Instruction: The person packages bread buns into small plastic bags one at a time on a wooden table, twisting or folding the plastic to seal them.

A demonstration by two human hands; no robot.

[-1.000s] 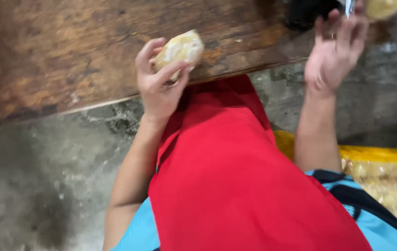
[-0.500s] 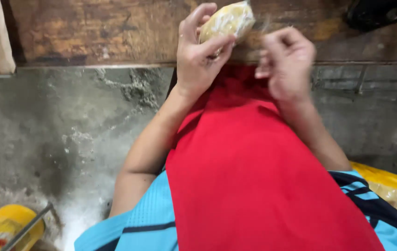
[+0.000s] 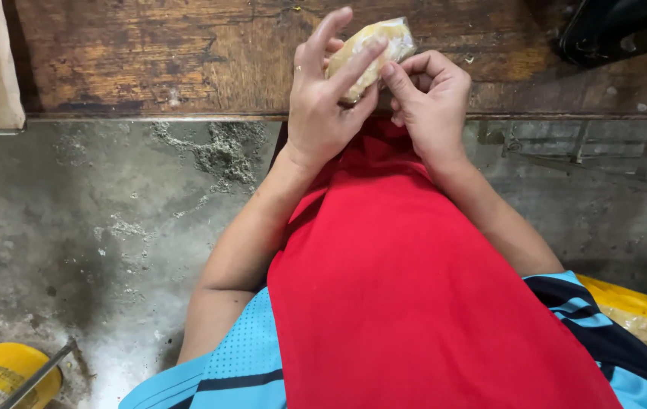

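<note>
A worn, dark wooden worktop (image 3: 149, 60) runs above a stained grey concrete floor (image 3: 96, 242), dimly lit.

I see both forearms reaching forward, wrists close together. My left hand (image 3: 322, 106) has fingers spread and curled in a grasp; my right hand (image 3: 431, 102) looks pinched shut, though its fingertips are hidden.

Your view is evenly, softly lit from above; the red apron (image 3: 429, 303) is saturated, the dark object (image 3: 611, 30) underexposed, edges slightly stretched.
</note>
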